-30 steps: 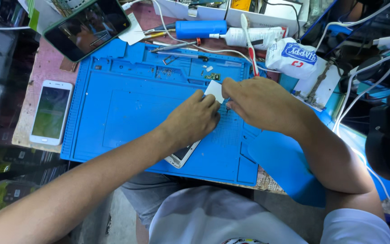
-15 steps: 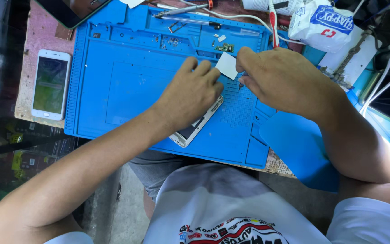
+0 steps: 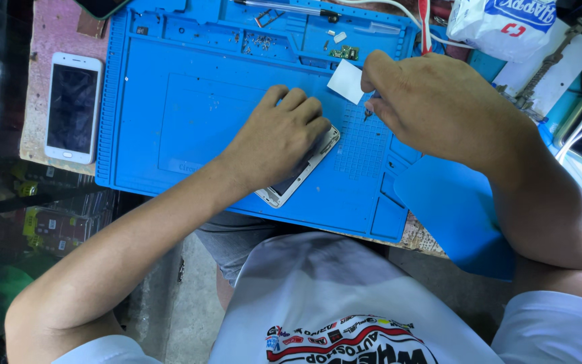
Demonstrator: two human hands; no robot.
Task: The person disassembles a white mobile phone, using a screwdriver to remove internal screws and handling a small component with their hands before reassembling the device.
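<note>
Mat (image 3: 190, 114) (blue), left hand (image 3: 281, 138) covering phone frame (image 3: 291, 182), white phone (image 3: 72, 108) aside

Blue mat (image 3: 190, 101), white phone (image 3: 72, 108) with black screen — white square card (image 3: 346, 81).

The left hand (image 3: 279, 138) is covering most of the opened phone (image 3: 299, 175), leaving only its lower end and one corner showing. The right hand (image 3: 432, 101) is hiding whatever its fingertips are pinching beside the white card (image 3: 345, 81). Tiny parts (image 3: 343, 52) are lying too small to identify.
</note>
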